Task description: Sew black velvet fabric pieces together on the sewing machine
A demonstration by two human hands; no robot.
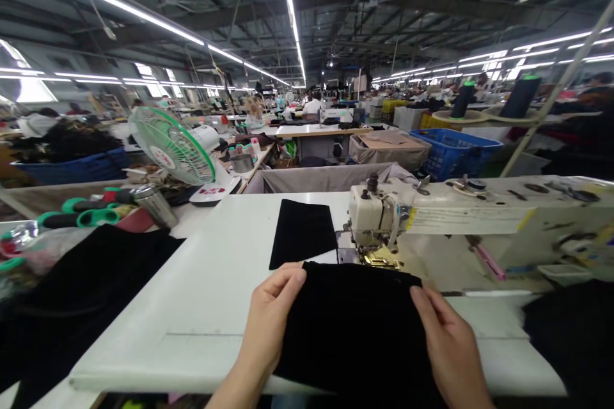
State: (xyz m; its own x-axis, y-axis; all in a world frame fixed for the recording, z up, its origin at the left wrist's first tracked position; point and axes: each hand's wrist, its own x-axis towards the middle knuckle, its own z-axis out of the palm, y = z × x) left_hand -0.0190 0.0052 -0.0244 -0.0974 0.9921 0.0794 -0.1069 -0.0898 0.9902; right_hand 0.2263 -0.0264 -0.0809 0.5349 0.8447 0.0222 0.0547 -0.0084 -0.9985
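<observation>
A piece of black fabric (pixel 359 326) is stretched between my two hands, just in front of the sewing machine (pixel 377 211). My left hand (pixel 271 307) pinches its upper left corner between thumb and fingers. At the upper right corner, my right hand (pixel 448 332) grips it the same way. The fabric's top edge lies close to the machine's needle area, and its lower part hangs over the table's near edge. Behind it, a second black fabric piece (pixel 304 230) lies flat on the white table (pixel 215 287), left of the machine head.
More black fabric (pixel 86 294) is heaped at the left, beside thread spools (pixel 98 216) and a metal flask (pixel 154 204). A green-rimmed fan (pixel 173 144) stands at the back left. Dark cloth (pixel 575 339) lies at the right. Beyond the machine is a blue crate (pixel 455 147).
</observation>
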